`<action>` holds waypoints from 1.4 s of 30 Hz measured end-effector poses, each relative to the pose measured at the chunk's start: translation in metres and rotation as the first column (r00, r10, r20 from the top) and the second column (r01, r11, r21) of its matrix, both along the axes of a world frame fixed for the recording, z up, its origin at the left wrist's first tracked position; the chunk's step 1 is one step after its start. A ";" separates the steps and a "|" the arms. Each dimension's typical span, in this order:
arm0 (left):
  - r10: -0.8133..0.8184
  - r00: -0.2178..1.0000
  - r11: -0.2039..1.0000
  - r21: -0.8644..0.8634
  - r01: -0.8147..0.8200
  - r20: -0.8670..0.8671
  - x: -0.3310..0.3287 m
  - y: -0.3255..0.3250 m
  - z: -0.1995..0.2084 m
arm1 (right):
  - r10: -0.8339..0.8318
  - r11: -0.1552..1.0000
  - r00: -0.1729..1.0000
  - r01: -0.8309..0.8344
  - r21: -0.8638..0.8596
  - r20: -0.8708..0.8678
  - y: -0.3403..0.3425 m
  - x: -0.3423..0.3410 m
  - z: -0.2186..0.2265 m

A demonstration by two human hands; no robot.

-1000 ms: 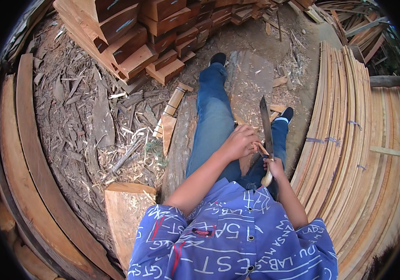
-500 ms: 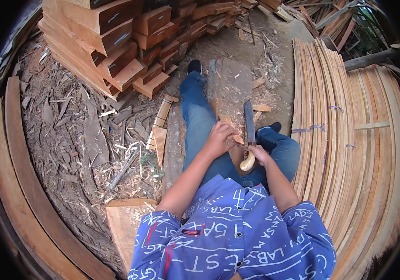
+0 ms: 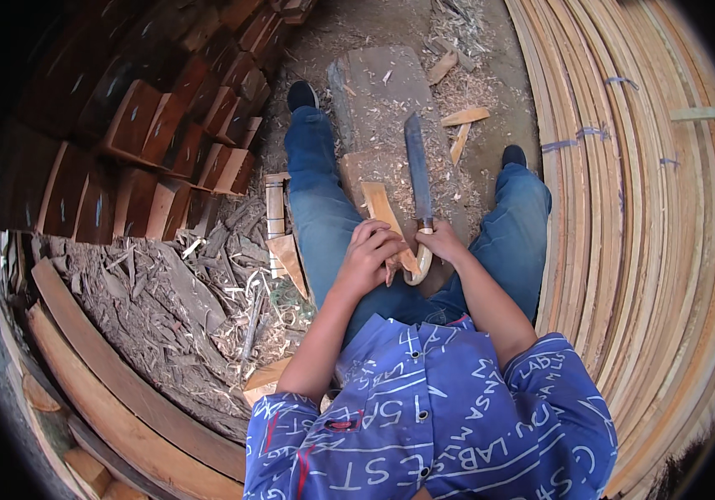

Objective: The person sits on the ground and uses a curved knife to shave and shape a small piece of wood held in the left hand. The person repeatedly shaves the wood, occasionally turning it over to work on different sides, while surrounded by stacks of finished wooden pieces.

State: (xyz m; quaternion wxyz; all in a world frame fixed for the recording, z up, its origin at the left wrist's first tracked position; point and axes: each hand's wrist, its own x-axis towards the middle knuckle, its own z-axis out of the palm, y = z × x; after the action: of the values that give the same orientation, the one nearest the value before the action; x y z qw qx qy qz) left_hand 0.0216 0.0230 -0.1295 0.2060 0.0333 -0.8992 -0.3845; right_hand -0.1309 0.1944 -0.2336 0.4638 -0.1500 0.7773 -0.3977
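Here, a piece of wood [image 3: 381, 205] and a big knife [image 3: 417, 162] sit side by side between the person's legs [image 3: 317, 179].
The left hand [image 3: 367, 252] has its fingers bent over the wood, palm hidden beneath; the right hand [image 3: 444, 241] is closed round the top of the knife's pale curved handle, and whether wood and handle touch is hard to make out. Beyond lies a flat slab [image 3: 384, 79] on brown ground [image 3: 499, 79] strewn with shavings, with bark scraps [image 3: 182, 312] to the left, stacked beams [image 3: 136, 125] fading into shadow, and long boards [image 3: 582, 250] on the right, cut off by the dark rim.
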 end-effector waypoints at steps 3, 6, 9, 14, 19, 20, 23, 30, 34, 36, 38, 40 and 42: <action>0.099 0.995 0.995 0.030 -0.099 -0.005 0.012 -0.006 0.005 | 0.041 0.995 0.999 -0.041 -0.088 0.002 -0.007 0.001 0.003; 0.193 0.981 0.978 0.075 -0.193 0.011 0.024 -0.012 0.019 | 0.146 0.986 0.988 -0.141 -0.094 0.049 -0.014 0.002 0.005; 0.136 0.986 0.990 -0.059 -0.131 0.098 0.044 -0.013 0.013 | 0.211 0.976 0.972 -0.203 -0.075 0.103 -0.020 0.003 0.005; -0.093 0.966 0.977 -0.165 0.135 0.242 0.036 -0.018 0.012 | 0.260 0.955 0.961 -0.270 0.123 0.093 -0.016 -0.003 -0.009; -0.207 0.907 0.932 -0.208 0.297 0.368 -0.001 -0.003 0.014 | 0.346 0.874 0.935 -0.292 0.387 -0.076 -0.028 -0.003 0.014; -0.217 0.897 0.916 -0.236 0.323 0.386 -0.006 0.005 0.005 | 0.363 0.856 0.926 -0.287 0.431 -0.105 -0.028 -0.003 0.015; -0.200 0.870 0.892 -0.283 0.352 0.451 -0.015 0.021 -0.007 | 0.398 0.830 0.898 -0.265 0.491 -0.188 -0.033 0.006 0.032; -0.045 0.795 0.783 -0.473 0.404 0.605 -0.026 0.047 -0.027 | 0.341 0.891 0.906 -0.227 0.392 -0.252 -0.015 -0.005 0.024; 0.021 0.653 0.782 -0.420 0.461 0.757 -0.033 0.059 -0.035 | 0.296 0.907 0.934 -0.210 0.364 -0.199 -0.014 -0.003 0.021; 0.054 0.643 0.779 -0.435 0.452 0.764 -0.038 0.062 -0.037 | 0.277 0.912 0.943 -0.197 0.359 -0.187 -0.014 -0.002 0.018; 0.062 0.606 0.785 -0.414 0.461 0.793 -0.042 0.060 -0.038 | 0.264 0.919 0.946 -0.188 0.348 -0.186 -0.013 -0.003 0.015; 0.043 0.540 0.798 -0.354 0.487 0.841 -0.045 0.054 -0.038 | 0.269 0.922 0.940 -0.188 0.340 -0.210 -0.011 -0.004 0.013; 0.071 0.602 0.780 -0.421 0.464 0.795 -0.043 0.051 -0.041 | 0.270 0.926 0.941 -0.195 0.325 -0.206 -0.013 -0.003 0.015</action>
State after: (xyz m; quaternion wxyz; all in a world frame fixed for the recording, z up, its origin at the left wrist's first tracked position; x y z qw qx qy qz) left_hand -0.0218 0.0737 -0.1702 -0.2488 0.0242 -0.9668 -0.0532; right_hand -0.1335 0.1816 -0.2182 0.4249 -0.2180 0.8566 -0.1953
